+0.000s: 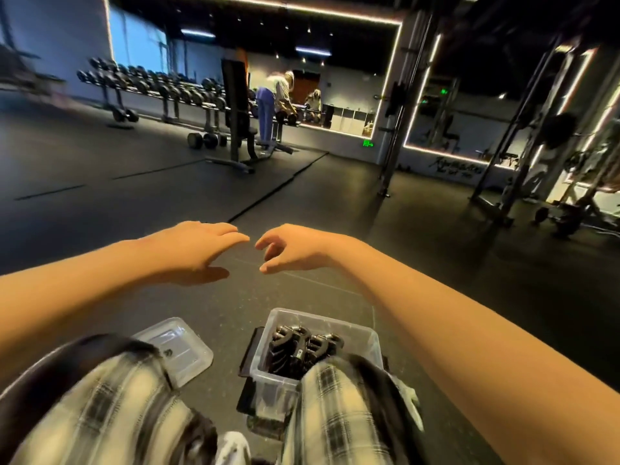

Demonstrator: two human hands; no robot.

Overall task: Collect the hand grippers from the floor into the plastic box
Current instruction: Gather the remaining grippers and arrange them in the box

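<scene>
- My left hand point(198, 246) is stretched out in front of me above the floor point(100, 196), palm down, fingers straight and relaxed, holding nothing.
- My right hand point(292, 246) is just beside it, fingers loosely curled, also holding nothing. The fingertips of the two hands are near each other but apart.
- The clear plastic box point(268, 387) stands on the floor between my knees, below my hands. My right knee in plaid trousers point(335, 414) hides its near corner.
- The black hand grippers point(302, 347) lie piled inside the box.
- A clear lid point(181, 347) lies flat on the floor left of the box, partly under my left knee.
- Farther off, a dumbbell rack point(151, 85) lines the wall, a bench point(238, 129) stands before it, and another person point(271, 105) bends over by the mirror.
</scene>
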